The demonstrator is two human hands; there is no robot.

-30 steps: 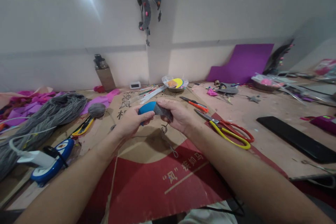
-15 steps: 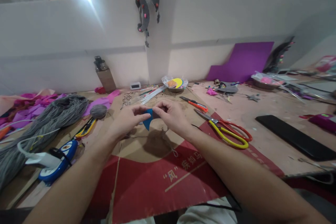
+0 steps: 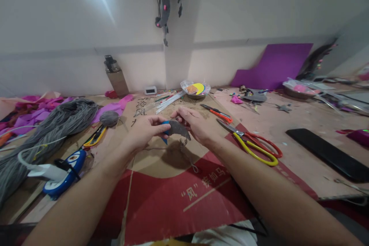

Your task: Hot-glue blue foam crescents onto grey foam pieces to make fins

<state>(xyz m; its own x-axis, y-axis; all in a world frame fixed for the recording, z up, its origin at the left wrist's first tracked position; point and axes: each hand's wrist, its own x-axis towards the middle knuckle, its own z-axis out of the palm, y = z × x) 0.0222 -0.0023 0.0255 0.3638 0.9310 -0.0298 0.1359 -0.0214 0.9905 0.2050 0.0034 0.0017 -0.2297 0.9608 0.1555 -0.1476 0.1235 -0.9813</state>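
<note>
Over the cardboard sheet [image 3: 150, 161], my left hand [image 3: 145, 130] pinches a small crescent-shaped piece [image 3: 178, 127]. Blue shows at its left end and lower tip; its right part is grey and curves down to a point. Close against the upper right side of the crescent, my right hand [image 3: 193, 122] has its thumb and fingers closed together; what lies between them is hidden. Grey yarn [image 3: 184, 147] hangs below the crescent and ends in a small loop on the cardboard. Another strand runs left across the cardboard beneath my left hand.
Scissors [image 3: 250, 142] and an orange utility knife [image 3: 216, 113] lie to the right, with a black phone [image 3: 325, 153] beyond. On the left are a grey yarn ball [image 3: 109, 118], a yarn skein [image 3: 66, 123], a yellow cutter [image 3: 96, 137] and a blue plug-in device [image 3: 66, 175]. A bowl [image 3: 196, 95] stands behind.
The crescent has turned so that its grey part now shows to the right. My right fingers have shifted slightly up and right along it. The camera view has tipped down a little.
</note>
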